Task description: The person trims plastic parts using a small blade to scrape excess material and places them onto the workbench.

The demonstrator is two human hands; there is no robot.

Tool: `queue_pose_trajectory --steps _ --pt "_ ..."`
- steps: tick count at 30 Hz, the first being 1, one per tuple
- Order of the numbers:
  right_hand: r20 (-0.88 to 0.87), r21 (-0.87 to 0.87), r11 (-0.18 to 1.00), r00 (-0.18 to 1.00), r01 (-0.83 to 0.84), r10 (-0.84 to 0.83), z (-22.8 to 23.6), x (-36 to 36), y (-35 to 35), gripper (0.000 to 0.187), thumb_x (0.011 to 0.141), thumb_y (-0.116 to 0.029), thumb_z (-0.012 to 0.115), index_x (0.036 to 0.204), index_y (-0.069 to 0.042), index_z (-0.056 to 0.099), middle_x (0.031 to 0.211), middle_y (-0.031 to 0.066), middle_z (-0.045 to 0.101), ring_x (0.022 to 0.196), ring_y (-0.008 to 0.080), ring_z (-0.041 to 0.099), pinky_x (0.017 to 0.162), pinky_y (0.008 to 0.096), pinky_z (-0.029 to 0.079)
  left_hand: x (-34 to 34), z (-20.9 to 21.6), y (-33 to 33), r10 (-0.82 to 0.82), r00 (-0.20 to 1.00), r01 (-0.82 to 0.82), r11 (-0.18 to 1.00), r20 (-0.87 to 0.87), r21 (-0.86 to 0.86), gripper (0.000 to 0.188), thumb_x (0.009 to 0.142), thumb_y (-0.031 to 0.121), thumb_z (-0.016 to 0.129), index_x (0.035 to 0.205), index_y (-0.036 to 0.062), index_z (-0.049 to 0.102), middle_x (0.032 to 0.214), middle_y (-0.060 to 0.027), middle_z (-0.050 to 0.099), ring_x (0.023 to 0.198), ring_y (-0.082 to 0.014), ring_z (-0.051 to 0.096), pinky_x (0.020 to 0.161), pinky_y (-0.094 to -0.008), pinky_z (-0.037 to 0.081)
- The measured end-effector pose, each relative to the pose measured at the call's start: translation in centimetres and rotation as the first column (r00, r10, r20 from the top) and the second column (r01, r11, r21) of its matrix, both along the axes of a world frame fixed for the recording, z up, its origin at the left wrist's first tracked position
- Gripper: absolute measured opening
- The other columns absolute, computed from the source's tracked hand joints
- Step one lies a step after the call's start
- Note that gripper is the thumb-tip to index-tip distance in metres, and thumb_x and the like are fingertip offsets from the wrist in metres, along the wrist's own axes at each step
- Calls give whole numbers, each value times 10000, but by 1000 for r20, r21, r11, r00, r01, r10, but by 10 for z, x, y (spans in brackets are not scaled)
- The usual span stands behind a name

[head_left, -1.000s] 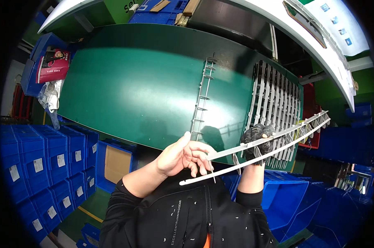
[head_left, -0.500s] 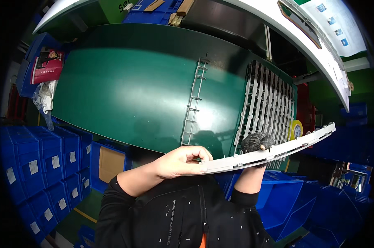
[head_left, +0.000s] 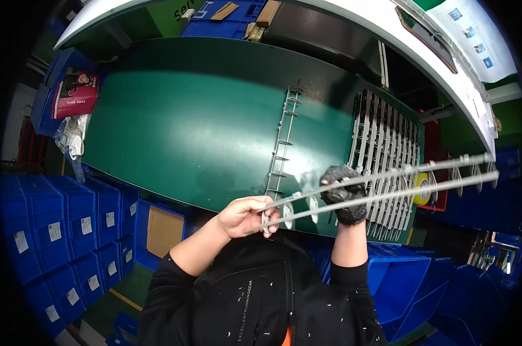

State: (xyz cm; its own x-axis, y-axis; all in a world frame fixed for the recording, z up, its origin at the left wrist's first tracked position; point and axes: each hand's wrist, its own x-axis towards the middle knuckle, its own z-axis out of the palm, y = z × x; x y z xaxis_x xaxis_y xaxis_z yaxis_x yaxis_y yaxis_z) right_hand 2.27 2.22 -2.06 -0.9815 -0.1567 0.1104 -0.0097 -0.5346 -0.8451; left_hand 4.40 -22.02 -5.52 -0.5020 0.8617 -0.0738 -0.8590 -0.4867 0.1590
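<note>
A long grey ladder-like frame (head_left: 388,196), two thin rails joined by rounded crosspieces, is held slanting over the table's near edge, its far right end slightly blurred. My bare left hand (head_left: 244,217) grips its left end, thumb on top. My right hand (head_left: 345,195), in a black glove, is closed around the frame near its middle; the rails cross in front of part of the glove. Beyond the hands a similar ladder-like frame (head_left: 284,142) lies alone on the green table (head_left: 180,132). Several more grey frames (head_left: 386,144) lie side by side at the right.
Yellow tape (head_left: 422,189) sits by the table's right edge, beneath the held frame. Blue bins (head_left: 59,236) are stacked at the left, and an open blue bin (head_left: 396,282) stands at the lower right. A red package (head_left: 76,95) rests at the far left. A white shelf (head_left: 445,75) overhangs the back right.
The held frame has turned from edge-on, so both rails and the crosspieces now show. Its right end has risen. My right hand has moved up and left, with more of the glove showing.
</note>
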Motion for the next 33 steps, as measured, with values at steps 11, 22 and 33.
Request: queue_pose_trajectory --steps 11,22,33 --pt "82 923 361 984 -134 156 -102 -65 -130 384 816 -350 505 910 11 597 881 213 605 853 372 562 758 419 444 38 -95 -87 205 979 -103 499 2 -860 292 889 263 401 944 16 548 881 -146 621 731 -220 619 592 -299 516" --pt "12 982 -180 980 -48 -200 -70 -63 -87 387 757 -341 588 1031 -68 575 1009 152 576 949 275 545 778 374 472 -26 -85 -94 -207 667 -744 -129 -716 -656 372 832 193 558 1168 48 492 1198 -113 456 990 -184 516 753 -270 451" --pt "-263 957 -118 964 266 46 -30 -3 -43 206 686 -242 600 798 -69 606 914 107 536 888 278 511 707 376 475 -130 -28 -19 -7 625 -777 89 -781 -623 364 837 179 550 1155 10 498 999 -69 575 875 -139 544 764 -268 447"
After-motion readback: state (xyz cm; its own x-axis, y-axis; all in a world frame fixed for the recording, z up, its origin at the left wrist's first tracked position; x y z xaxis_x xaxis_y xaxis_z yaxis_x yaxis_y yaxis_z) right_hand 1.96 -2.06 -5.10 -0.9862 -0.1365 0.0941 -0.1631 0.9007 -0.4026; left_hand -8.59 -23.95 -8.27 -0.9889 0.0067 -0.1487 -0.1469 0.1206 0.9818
